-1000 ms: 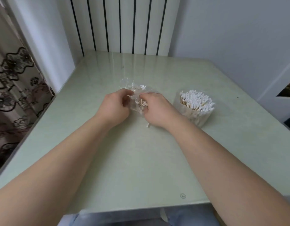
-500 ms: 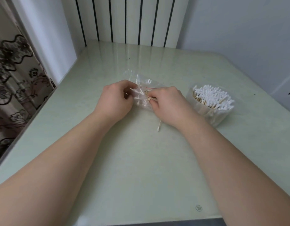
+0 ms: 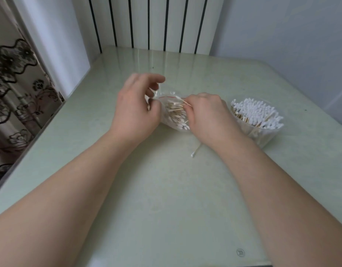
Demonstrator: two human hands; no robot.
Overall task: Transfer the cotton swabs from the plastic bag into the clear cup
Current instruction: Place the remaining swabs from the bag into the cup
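The right hand (image 3: 206,116) has its fingertips curled into the mouth of the plastic bag (image 3: 167,102), pinching a small bunch of cotton swabs (image 3: 176,112) by their wooden stems. The left hand (image 3: 135,110) holds the bag's near edge between its thumb and a lower finger, while its upper fingers are lifted and loosely spread; motion blur hides the exact grip. The bag lies on the table (image 3: 166,189) between the two hands, its red seal line towards the far side, with a fair clump of swabs left inside. To draw the bunch out cleanly, the left hand should probably hold the opening wide and pin the bag down, and the right should pull along the line of the stems so the tips do not snag on the film. One loose swab (image 3: 196,151) lies on the table just below the right wrist, so smaller, firmer pinches seem wise. The clear cup (image 3: 262,135), just to the right of that hand, is already packed with upright swabs, so the new ones will need to go into a gap.
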